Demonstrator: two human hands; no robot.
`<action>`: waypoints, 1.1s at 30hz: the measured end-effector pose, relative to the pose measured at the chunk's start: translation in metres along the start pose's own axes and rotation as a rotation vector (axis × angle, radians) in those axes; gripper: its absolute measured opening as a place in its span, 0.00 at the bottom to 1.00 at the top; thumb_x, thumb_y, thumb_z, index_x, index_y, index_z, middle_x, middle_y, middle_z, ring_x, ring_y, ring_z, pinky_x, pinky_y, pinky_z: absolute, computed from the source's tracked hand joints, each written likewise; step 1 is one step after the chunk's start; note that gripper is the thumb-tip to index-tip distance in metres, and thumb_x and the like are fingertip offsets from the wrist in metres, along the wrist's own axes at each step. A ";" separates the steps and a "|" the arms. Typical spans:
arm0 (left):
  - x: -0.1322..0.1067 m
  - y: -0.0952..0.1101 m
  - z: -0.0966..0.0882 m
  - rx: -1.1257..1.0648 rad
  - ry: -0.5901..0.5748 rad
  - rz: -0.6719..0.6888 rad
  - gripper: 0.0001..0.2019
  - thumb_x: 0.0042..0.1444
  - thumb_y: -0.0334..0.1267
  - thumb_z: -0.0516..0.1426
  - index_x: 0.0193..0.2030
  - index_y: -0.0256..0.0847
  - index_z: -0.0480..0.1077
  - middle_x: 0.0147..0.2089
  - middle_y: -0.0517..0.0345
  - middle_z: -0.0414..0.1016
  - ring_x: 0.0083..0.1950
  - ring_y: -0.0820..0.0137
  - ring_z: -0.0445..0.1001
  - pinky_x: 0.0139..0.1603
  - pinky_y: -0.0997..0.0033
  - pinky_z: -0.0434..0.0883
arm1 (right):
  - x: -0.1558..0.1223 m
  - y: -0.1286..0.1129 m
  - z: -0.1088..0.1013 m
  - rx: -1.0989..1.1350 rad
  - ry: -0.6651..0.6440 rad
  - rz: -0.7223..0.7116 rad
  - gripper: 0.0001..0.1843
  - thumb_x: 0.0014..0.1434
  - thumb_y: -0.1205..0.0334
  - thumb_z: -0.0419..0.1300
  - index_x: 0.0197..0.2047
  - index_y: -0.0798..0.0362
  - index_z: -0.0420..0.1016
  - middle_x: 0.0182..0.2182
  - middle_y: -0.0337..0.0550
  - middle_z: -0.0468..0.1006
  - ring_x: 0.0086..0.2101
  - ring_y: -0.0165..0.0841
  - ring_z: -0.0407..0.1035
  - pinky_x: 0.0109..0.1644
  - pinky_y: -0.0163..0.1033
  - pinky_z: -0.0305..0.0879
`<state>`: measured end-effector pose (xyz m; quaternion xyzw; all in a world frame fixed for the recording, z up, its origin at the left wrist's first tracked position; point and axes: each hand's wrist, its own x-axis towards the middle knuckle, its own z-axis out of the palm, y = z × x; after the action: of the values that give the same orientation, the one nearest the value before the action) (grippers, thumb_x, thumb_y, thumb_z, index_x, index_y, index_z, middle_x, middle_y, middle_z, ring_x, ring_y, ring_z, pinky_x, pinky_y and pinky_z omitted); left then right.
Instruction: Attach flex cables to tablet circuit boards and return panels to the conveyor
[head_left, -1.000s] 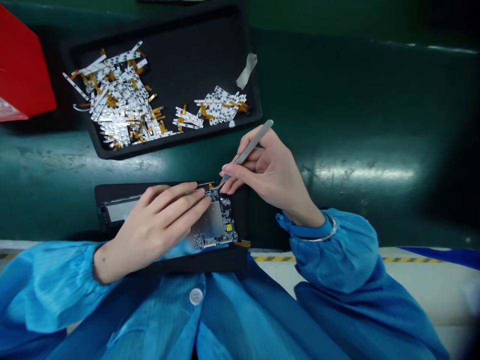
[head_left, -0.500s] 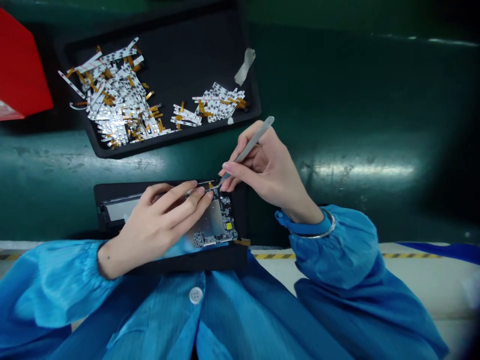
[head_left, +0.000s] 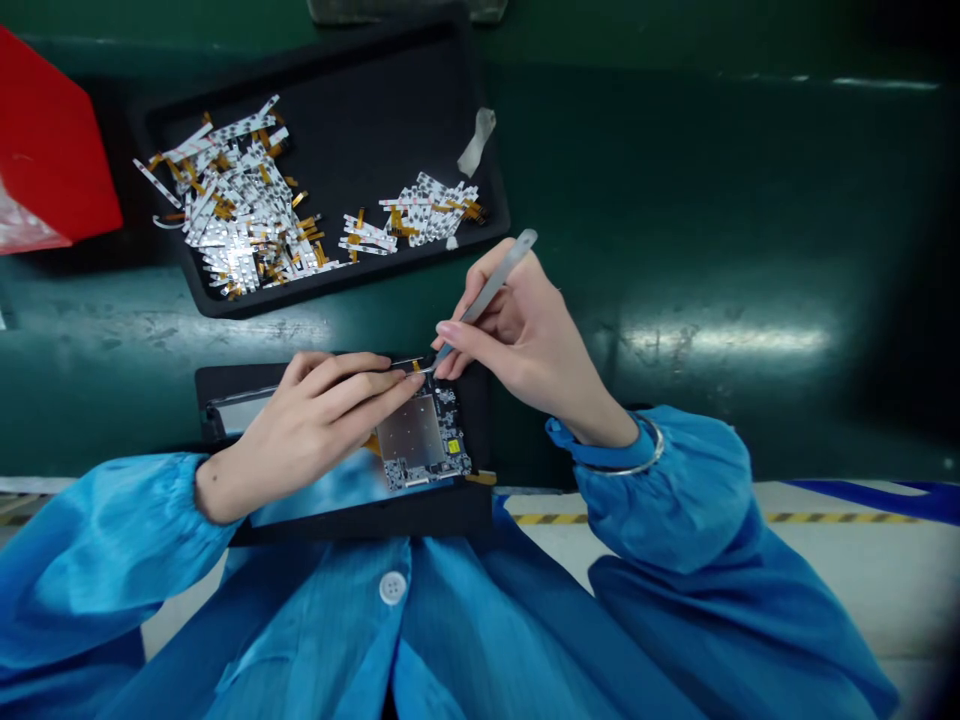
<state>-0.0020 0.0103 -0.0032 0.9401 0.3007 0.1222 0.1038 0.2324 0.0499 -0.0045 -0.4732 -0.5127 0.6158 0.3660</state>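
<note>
One circuit board (head_left: 411,432) lies under the left hand (head_left: 322,425); right hand (head_left: 532,335) grips tweezers (head_left: 489,295).

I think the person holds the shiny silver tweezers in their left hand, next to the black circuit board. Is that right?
No, the head view shows the shiny silver metal tweezers in the right hand, next to the black circuit board.

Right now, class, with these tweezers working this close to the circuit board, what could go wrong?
The tweezers in the right hand sit at the edge of the circuit board, so a slip could scratch its exposed components. The left hand lies over the board, and its fingertips might smudge or shift it.
</note>
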 end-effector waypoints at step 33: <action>0.013 0.032 -0.009 0.136 0.025 0.028 0.08 0.67 0.31 0.52 0.51 0.36 0.67 0.58 0.43 0.75 0.59 0.53 0.74 0.48 0.55 0.70 | -0.139 0.050 0.030 -0.439 0.316 -0.388 0.11 0.58 0.72 0.66 0.42 0.46 0.79 0.36 0.43 0.84 0.35 0.37 0.81 0.35 0.40 0.81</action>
<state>0.0230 -0.0059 0.0166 0.9475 0.2965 0.1149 0.0342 0.2448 -0.0990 -0.0238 -0.5242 -0.6505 0.3284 0.4407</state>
